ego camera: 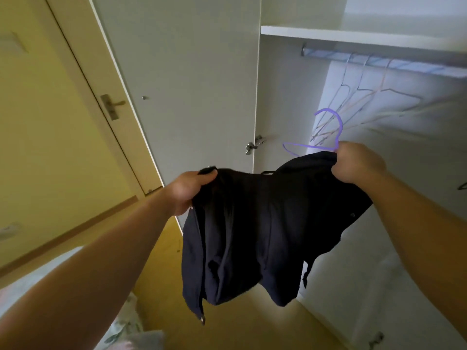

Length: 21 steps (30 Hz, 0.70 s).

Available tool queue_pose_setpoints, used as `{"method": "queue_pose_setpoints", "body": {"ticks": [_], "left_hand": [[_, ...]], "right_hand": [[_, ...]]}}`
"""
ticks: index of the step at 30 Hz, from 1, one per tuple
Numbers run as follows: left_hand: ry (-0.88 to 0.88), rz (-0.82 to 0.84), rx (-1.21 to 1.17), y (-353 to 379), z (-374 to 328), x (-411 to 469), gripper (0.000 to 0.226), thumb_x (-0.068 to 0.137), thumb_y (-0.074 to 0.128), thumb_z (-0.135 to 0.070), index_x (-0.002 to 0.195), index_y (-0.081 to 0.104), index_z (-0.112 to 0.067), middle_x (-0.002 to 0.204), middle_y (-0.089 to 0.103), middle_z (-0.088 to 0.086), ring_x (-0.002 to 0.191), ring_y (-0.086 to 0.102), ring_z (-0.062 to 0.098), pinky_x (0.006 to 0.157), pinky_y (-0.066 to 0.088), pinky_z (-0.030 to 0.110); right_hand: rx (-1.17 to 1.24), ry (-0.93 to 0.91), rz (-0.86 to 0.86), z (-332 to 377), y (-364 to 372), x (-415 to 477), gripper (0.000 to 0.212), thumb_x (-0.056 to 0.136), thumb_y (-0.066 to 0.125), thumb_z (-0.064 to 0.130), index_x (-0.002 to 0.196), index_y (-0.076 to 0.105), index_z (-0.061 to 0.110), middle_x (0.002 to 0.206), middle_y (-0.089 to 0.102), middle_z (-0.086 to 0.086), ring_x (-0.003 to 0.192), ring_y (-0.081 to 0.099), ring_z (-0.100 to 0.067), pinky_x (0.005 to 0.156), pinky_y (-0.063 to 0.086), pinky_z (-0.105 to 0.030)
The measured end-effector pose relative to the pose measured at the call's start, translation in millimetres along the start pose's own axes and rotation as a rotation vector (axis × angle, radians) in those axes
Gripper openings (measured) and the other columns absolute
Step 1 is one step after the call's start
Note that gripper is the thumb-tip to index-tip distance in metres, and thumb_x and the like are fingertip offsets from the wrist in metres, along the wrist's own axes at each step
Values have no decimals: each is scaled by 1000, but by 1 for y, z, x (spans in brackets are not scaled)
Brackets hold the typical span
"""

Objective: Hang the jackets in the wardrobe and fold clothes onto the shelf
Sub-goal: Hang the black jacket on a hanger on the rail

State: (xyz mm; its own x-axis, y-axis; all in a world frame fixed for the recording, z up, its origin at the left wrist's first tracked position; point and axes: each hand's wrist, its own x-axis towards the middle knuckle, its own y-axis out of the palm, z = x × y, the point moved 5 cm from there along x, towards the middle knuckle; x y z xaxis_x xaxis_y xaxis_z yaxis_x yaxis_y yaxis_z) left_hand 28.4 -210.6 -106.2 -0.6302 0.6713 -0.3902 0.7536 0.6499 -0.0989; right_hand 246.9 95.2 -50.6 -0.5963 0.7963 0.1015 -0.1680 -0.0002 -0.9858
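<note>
Left hand [185, 189] grips the dark jacket [252, 228] at 9 o'clock, right hand [358, 164] pinches jacket plus purple hanger [326, 132] at 2 o'clock, wardrobe [278, 97] behind.

Bare forearms [106, 251], bare hands [187, 192].

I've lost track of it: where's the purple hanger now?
Head view, right of centre: the right hand holds the purple hanger above the dark jacket, below the wardrobe rail.
</note>
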Motion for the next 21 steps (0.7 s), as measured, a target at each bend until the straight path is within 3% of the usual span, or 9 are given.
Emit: {"method": "queue_pose_setpoints", "body": {"ticks": [4,10,12,14,16,18,21], "left_hand": [[63,-63,144,13,-17,1,35,96,67,-41,111,72,-10,104,77,9,93,76,24,90,59,40],[-121,219,26,39,-27,-17,33,91,70,-15,118,68,4,115,73,20,108,70,36,100,52,45],[-112,218,0,45,-31,-15,30,89,67,-2,118,67,5,116,72,22,108,70,38,98,53,46],[-75,148,-6,50,-36,-9,32,85,61,11,117,66,6,114,71,25,103,71,40,91,57,46],[-55,74,2,53,-35,-2,36,82,57,17,115,66,6,112,70,28,98,71,43,85,59,46],[-33,25,38,57,-27,5,39,82,55,20,117,64,4,111,70,28,98,70,43,83,60,47],[64,-69,345,57,-12,16,45,85,54,14,125,62,-7,108,67,17,99,66,34,90,58,45]], "right_hand": [[13,30,16,-12,11,-7,24,85,58,13,109,57,16,106,61,-11,96,61,-35,75,43,-35],[127,67,115,-26,28,-17,24,82,66,15,102,53,13,113,62,-16,102,61,-36,77,47,-34],[176,25,156,-21,37,-21,37,86,71,24,114,56,5,119,62,-19,107,59,-36,82,48,-35],[233,-1,135,-11,38,-26,45,96,62,37,119,57,-1,120,63,-22,112,59,-38,90,48,-38],[321,15,96,2,37,-32,47,102,46,47,101,61,3,107,66,-21,108,61,-38,89,48,-39],[368,49,92,14,35,-39,55,104,32,52,72,51,11,78,61,-13,96,62,-37,80,45,-37],[453,80,147,33,33,-48,58,104,28,53,65,45,14,68,49,-7,81,54,-33,75,44,-36]]}}
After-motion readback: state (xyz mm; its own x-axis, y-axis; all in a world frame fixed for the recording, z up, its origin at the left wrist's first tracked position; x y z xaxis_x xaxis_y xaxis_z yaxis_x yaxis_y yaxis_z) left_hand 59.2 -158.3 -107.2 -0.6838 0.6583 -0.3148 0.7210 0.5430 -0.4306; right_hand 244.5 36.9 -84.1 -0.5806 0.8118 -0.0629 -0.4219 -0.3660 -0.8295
